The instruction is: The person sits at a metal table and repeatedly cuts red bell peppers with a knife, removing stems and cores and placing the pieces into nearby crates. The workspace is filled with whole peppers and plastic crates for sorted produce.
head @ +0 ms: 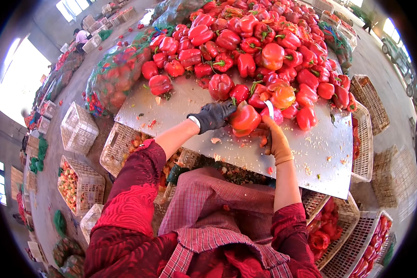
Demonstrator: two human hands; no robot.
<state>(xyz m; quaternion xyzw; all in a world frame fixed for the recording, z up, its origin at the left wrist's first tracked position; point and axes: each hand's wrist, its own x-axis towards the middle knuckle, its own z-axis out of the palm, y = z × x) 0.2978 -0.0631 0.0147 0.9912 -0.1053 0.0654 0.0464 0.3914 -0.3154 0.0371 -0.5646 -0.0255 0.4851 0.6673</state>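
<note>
On a metal-topped table (194,139) lies a large heap of red bell peppers (229,38). My left hand (213,115), in a dark glove, touches the left side of an orange-red bell pepper (245,120) near its stem. My right hand (276,139), in an orange-tan glove, is closed around the handle of a knife with a curved blade (270,108); the blade points up and away from me. Some fingers of this hand are against the pepper's right side. Seeds and small pepper scraps are scattered over the metal around both hands.
Left of the heap stands a green net sack of peppers (116,80). Crates with yellowish pepper pieces (69,184) are at the left, crates of red peppers (363,253) at the lower right. A stack of crates (391,177) stands further right. A person (81,37) is far back left.
</note>
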